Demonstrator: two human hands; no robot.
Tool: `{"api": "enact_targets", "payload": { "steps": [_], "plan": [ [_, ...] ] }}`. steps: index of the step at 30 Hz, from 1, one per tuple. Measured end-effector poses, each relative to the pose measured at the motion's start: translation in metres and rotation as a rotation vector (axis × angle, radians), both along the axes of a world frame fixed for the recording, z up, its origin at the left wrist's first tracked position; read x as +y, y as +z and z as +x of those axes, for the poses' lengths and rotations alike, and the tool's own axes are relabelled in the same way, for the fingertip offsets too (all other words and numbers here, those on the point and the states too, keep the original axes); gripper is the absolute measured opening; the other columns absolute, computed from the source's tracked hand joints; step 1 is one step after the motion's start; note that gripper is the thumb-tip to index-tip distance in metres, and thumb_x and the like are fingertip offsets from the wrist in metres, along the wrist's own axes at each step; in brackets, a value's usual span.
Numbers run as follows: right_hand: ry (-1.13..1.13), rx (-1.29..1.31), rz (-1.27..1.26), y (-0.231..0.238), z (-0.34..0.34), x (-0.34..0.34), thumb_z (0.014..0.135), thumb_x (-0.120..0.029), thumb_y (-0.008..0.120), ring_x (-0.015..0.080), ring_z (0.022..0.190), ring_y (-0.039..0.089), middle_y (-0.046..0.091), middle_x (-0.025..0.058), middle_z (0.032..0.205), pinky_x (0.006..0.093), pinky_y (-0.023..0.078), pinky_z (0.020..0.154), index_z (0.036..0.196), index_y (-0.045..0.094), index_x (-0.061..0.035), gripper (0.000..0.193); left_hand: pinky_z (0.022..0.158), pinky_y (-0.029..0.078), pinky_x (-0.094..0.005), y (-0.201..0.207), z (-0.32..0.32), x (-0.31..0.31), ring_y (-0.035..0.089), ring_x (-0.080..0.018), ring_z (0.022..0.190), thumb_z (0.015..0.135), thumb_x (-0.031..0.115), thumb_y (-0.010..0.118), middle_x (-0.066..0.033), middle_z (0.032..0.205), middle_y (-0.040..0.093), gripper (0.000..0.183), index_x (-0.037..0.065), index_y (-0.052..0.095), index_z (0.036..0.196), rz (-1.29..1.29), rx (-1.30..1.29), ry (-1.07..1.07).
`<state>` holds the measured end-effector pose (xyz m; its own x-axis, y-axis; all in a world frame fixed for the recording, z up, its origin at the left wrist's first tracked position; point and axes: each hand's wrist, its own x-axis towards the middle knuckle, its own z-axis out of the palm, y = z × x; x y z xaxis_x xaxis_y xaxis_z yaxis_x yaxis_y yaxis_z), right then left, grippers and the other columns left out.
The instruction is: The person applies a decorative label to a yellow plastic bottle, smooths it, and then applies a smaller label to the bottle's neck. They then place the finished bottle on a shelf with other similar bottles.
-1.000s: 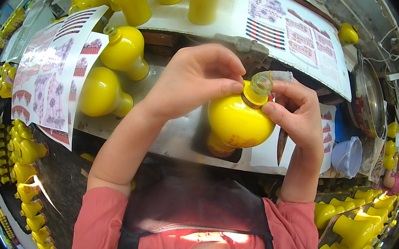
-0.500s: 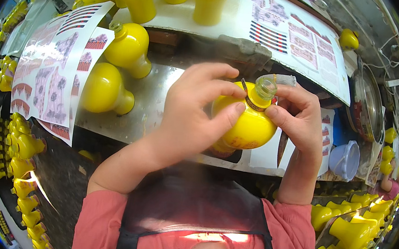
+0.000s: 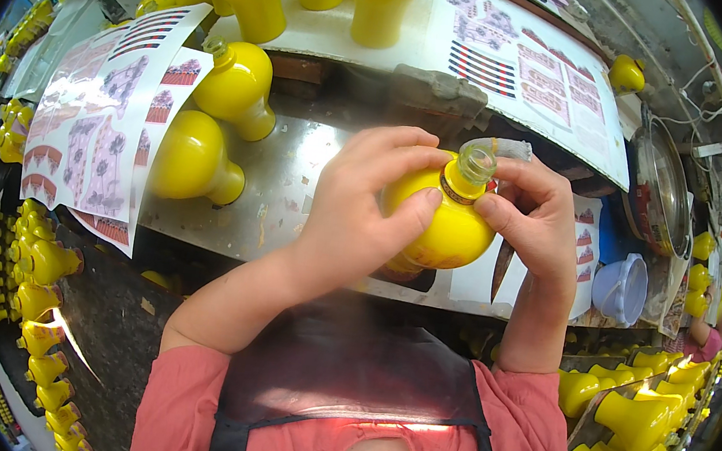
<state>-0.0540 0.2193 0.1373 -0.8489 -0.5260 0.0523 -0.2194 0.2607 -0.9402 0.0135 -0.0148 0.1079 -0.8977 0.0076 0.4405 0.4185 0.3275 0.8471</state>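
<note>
A rounded yellow bottle (image 3: 442, 232) with a clear glass mouth (image 3: 477, 161) is tilted between my hands over the bench. Around the base of its neck runs a narrow dark printed strip (image 3: 454, 191). My left hand (image 3: 371, 193) lies along the bottle's left shoulder, its thumb tip close to the strip. On the neck's right side, my right hand (image 3: 537, 212) presses with bent thumb and forefinger. A grey-white cover (image 3: 512, 149) wraps one of its fingertips. Below its palm shows a brown pointed blade-like piece (image 3: 501, 273); its upper end is hidden.
Two more yellow bottles (image 3: 195, 158) lie left on the metal bench (image 3: 295, 142). Printed decal sheets (image 3: 87, 127) overhang at left; another sheet (image 3: 530, 71) lies on the far shelf. A pale blue bucket (image 3: 621, 289) stands right. Rows of yellow bottles (image 3: 637, 422) flank me.
The left fingers have come down onto the bottle's shoulder. A dark loose end of the strip that stuck up beside the neck no longer shows. The bottle has shifted slightly left.
</note>
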Motion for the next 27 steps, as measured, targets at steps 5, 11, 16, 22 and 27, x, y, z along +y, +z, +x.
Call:
{"api": "enact_targets", "payload": {
  "steps": [5, 11, 16, 22, 27],
  "plan": [
    [-0.072, 0.086, -0.030, 0.002, 0.006, -0.008, 0.082, -0.014, 0.081, 0.0028, 0.061, 0.044, 0.055, -0.0037, 0.067, 0.0227, 0.037, 0.062, 0.111, 0.077, -0.0037, 0.031, 0.111, 0.039, -0.0378, -0.005, -0.006, -0.001, 0.056, -0.0262, 0.128, 0.090, 0.015, 0.061, -0.0133, 0.133, 0.062, 0.034, 0.000, 0.069, 0.119, 0.124, -0.073, -0.153],
    [-0.139, 0.040, 0.020, 0.013, 0.015, -0.015, 0.083, -0.018, 0.079, 0.0036, 0.056, 0.044, 0.057, -0.0004, 0.066, 0.0240, 0.037, 0.056, 0.109, 0.077, -0.0045, 0.029, 0.105, 0.042, -0.0364, 0.017, -0.020, 0.000, 0.058, -0.0251, 0.118, 0.090, 0.024, 0.067, -0.0117, 0.122, 0.065, 0.036, 0.002, 0.069, 0.120, 0.323, -0.159, -0.140],
    [-0.147, 0.069, 0.011, 0.019, 0.023, -0.017, 0.085, -0.015, 0.080, -0.0010, 0.055, 0.045, 0.056, -0.0052, 0.067, 0.0181, 0.032, 0.051, 0.106, 0.070, -0.0018, 0.027, 0.095, 0.047, -0.0262, 0.047, -0.019, 0.011, 0.060, -0.0124, 0.104, 0.085, 0.009, 0.079, -0.0040, 0.106, 0.066, 0.028, -0.001, 0.070, 0.110, -0.178, 0.032, -0.046],
    [-0.152, 0.080, 0.001, 0.017, 0.034, -0.004, 0.089, -0.016, 0.078, -0.0020, 0.056, 0.044, 0.055, -0.0068, 0.066, 0.0182, 0.031, 0.051, 0.099, 0.065, -0.0050, 0.020, 0.094, 0.049, -0.0275, 0.057, -0.013, 0.020, 0.063, -0.0135, 0.100, 0.087, 0.005, 0.078, -0.0055, 0.105, 0.070, 0.024, -0.002, 0.068, 0.108, -0.079, -0.071, -0.038],
    [-0.199, 0.028, -0.132, 0.009, 0.044, 0.000, 0.091, -0.013, 0.074, -0.0016, 0.061, 0.047, 0.058, -0.0060, 0.074, 0.0170, 0.034, 0.055, 0.099, 0.066, -0.0038, 0.015, 0.091, 0.052, -0.0292, 0.054, -0.008, 0.020, 0.064, -0.0119, 0.100, 0.087, 0.002, 0.073, -0.0046, 0.103, 0.072, 0.018, -0.001, 0.069, 0.105, 0.181, -0.144, -0.116]
  ]
}}
